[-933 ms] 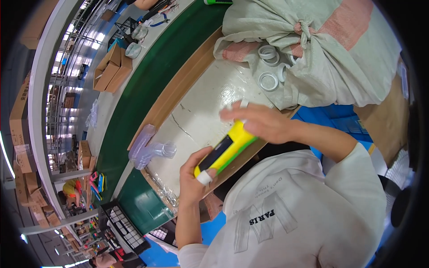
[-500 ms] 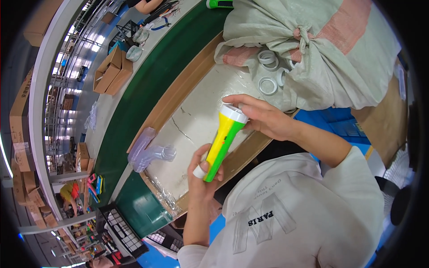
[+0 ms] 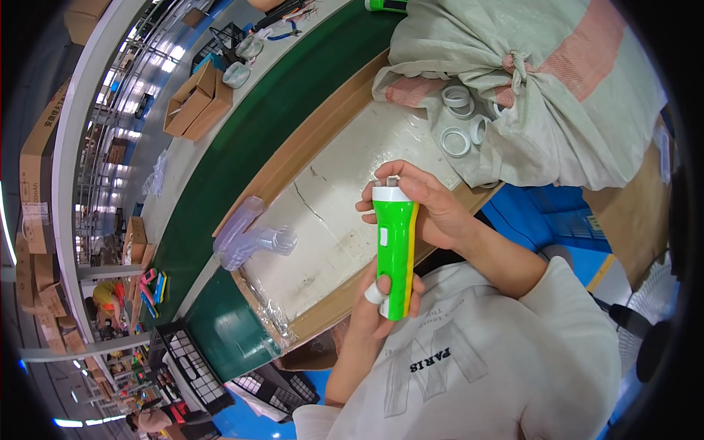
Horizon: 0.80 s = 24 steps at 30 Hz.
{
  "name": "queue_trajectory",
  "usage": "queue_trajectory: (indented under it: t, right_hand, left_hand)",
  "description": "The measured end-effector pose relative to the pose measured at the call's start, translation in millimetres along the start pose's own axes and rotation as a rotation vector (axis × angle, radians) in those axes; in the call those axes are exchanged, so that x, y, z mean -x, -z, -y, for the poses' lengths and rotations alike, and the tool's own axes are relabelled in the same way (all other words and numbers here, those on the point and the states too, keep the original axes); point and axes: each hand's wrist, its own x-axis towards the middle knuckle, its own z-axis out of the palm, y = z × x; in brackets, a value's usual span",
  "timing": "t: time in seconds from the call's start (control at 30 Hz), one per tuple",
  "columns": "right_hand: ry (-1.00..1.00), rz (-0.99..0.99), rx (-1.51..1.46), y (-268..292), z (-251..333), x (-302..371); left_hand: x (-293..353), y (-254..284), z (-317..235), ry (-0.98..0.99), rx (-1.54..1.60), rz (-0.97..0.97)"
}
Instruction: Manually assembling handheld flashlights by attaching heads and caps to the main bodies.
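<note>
A green and yellow flashlight (image 3: 394,233) with a white head ring stands nearly upright between my hands, its green side and pale switch facing up to me. My left hand (image 3: 361,312) is closed round its lower end; something white, like a finger cover, wraps one fingertip. At the white ring, my right hand (image 3: 434,207) grips the head with thumb and fingers. Some fingers are hidden behind the flashlight. Several white rings (image 3: 455,142) lie at the mouth of a tied woven sack (image 3: 572,95), beyond my right hand.
Beneath the flashlight is a worn, pale tray surface with a cardboard rim (image 3: 323,143). Clear plastic shells (image 3: 257,246) lie at its left end. A green belt (image 3: 213,183) runs behind it. Farther off are an open cardboard box (image 3: 198,106), pliers (image 3: 286,33) and a black crate (image 3: 192,363).
The flashlight has turned about its length, from showing yellow and green to mostly green with its switch, and stands more upright. Both hands still hold it, and the view has shifted slightly.
</note>
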Motion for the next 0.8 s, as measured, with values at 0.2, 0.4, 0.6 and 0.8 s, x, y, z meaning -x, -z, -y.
queue_trajectory:
  t: [0.2,0.4,0.6,0.8]
  right_hand:
    - [0.058,-0.002,0.113,-5,0,8]
    - [0.049,0.119,-0.075,-17,0,12]
    - [0.121,-0.069,0.416,-4,2,12]
    - [0.062,-0.215,0.309,5,4,0]
  left_hand:
    - [-3,-7,3,-0.093,-0.553,-0.218]
    - [6,-16,7,0.134,0.215,0.233]
    - [-5,2,5,-0.335,-1.276,-0.232]
    - [-23,5,-7,-0.196,-1.213,-0.274]
